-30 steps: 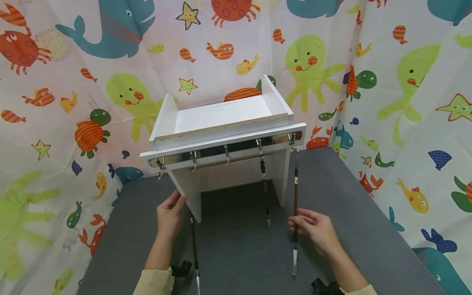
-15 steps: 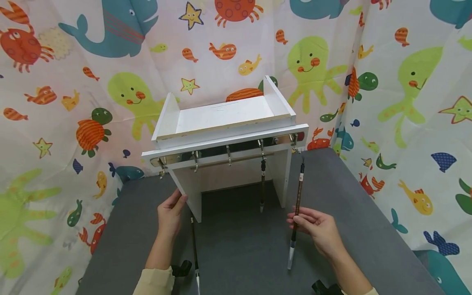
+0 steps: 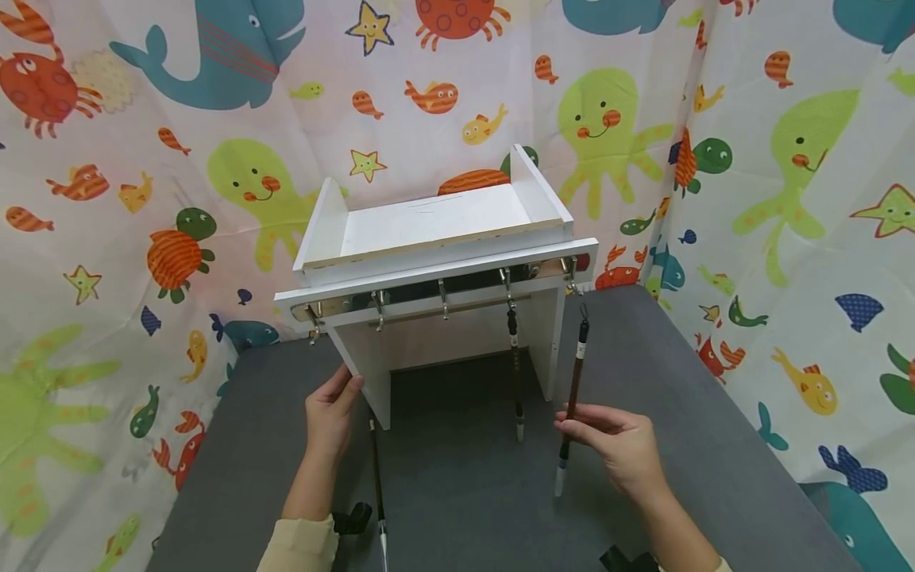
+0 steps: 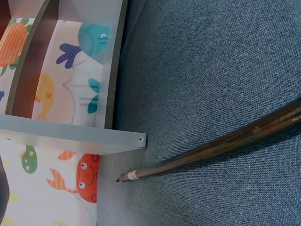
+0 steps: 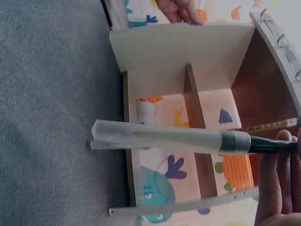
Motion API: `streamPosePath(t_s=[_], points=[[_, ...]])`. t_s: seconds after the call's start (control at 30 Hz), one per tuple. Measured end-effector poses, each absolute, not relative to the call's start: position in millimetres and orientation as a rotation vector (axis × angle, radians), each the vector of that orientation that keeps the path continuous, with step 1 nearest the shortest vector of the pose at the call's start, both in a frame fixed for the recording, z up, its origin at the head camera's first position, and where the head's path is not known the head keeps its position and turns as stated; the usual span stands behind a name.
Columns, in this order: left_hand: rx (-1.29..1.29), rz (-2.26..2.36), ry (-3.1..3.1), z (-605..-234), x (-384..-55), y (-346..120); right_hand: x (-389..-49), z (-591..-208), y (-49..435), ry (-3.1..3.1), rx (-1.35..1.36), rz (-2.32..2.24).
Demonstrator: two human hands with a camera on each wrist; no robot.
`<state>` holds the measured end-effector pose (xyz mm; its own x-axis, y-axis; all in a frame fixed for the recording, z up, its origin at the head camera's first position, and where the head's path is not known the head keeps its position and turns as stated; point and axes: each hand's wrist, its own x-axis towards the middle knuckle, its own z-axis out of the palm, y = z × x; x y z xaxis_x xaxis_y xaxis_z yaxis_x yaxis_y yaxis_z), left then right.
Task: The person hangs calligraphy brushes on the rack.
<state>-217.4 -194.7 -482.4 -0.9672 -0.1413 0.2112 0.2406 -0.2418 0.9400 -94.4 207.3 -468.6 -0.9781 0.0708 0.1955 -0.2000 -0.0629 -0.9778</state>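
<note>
My right hand point(image 3: 618, 445) pinches a calligraphy brush point(image 3: 575, 373) between thumb and fingers, right of the white shelf unit point(image 3: 443, 262). The brush tilts slightly, with its hanging loop point(image 3: 584, 310) up, just below the rightmost hook point(image 3: 569, 274). Its clear-capped tip point(image 5: 164, 136) points down and spans the right wrist view. A second brush point(image 3: 515, 365) hangs from the neighbouring hook point(image 3: 506, 286). My left hand point(image 3: 331, 421) grips the front edge of the shelf's left side panel point(image 3: 364, 381). A third brush point(image 4: 211, 153) lies on the cloth beside that hand.
Several metal hooks line the front rail point(image 3: 415, 274) of the shelf; those on the left bear nothing. Grey cloth point(image 3: 457, 485) covers the table. A sea-animal curtain point(image 3: 429, 48) hangs behind and to the right. Dark straps sit on both wrists.
My right hand's brush has risen and tilted, its loop moving right and its tip left and up. The hanging brush has swung back and forth. My left hand keeps its place.
</note>
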Motion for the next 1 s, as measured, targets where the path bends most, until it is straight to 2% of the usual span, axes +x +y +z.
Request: streamPosePath(t_s=[0.5, 1.0], points=[[-0.137, -2.319, -1.742, -486, -220, -198, -104, -457, 173, -1.953, 0.346, 2.244], [-0.113, -2.294, -1.765, -486, -219, -197, -112, -452, 144, -1.984, 0.396, 2.255]])
